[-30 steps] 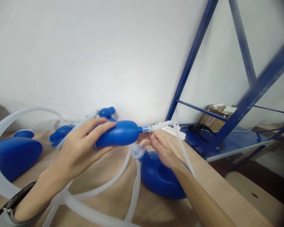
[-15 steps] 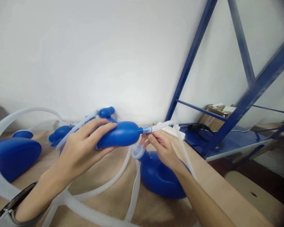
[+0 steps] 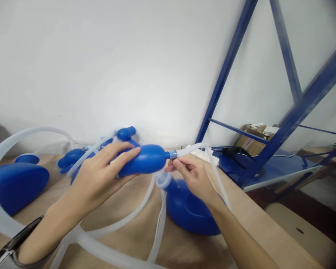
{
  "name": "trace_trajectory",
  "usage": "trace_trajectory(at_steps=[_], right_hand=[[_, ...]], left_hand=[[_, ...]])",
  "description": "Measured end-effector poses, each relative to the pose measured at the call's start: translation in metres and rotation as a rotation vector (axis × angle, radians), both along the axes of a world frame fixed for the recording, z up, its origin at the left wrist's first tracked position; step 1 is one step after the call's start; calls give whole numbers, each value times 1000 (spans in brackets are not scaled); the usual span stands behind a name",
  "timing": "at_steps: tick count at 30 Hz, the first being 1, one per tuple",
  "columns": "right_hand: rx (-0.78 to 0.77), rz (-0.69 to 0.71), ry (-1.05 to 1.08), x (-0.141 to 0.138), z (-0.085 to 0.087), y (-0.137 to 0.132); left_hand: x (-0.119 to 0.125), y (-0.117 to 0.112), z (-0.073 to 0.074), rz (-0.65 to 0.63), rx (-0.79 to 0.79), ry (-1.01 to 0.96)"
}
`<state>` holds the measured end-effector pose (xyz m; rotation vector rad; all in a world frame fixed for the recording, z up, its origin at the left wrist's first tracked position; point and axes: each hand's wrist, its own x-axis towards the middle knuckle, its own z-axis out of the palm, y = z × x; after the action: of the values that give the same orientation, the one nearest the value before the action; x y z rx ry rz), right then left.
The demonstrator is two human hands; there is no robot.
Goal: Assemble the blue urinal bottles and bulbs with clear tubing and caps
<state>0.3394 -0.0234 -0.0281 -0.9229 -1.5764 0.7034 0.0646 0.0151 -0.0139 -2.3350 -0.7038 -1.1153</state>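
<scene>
My left hand (image 3: 99,166) wraps round a blue squeeze bulb (image 3: 147,158), holding it level above the table. The bulb's narrow neck points right, into the end of a whitish hose (image 3: 193,148). Around that joint sits a thin metal hose clamp (image 3: 173,154). Thumb and fingers of my right hand (image 3: 194,175) pinch the clamp from below; the exact contact is partly hidden by the fingertips. Under my right hand lies a round blue vessel (image 3: 190,211), its pale translucent mouth (image 3: 162,180) facing up and left.
Whitish hoses (image 3: 109,252) loop across the wooden table (image 3: 182,254). More blue bulbs (image 3: 126,133) lie at the back by the wall, and another blue vessel (image 3: 19,183) at left. A white power strip (image 3: 204,156) and blue rack (image 3: 226,71) stand right.
The clamp has shifted slightly left along the hose, onto the part over the bulb's neck, with my right fingers moving along. My left hand still holds the bulb.
</scene>
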Motion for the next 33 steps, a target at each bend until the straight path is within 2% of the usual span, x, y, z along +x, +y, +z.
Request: trace_trajectory(at_steps=[5, 11, 19, 27, 33], right_hand=[[-36, -4, -11, -1, 2, -1], [-65, 18, -4, -1, 2, 0], [-120, 63, 51, -3, 1, 0], [-118, 68, 13, -4, 2, -2], [-107, 118, 39, 0, 0, 2]], left_hand=[[0, -1, 0, -1, -31, -4], [-1, 0, 2, -9, 78, 22], [0, 1, 1, -35, 88, 32], [-5, 3, 0, -55, -19, 4], [-6, 3, 1, -32, -12, 17]])
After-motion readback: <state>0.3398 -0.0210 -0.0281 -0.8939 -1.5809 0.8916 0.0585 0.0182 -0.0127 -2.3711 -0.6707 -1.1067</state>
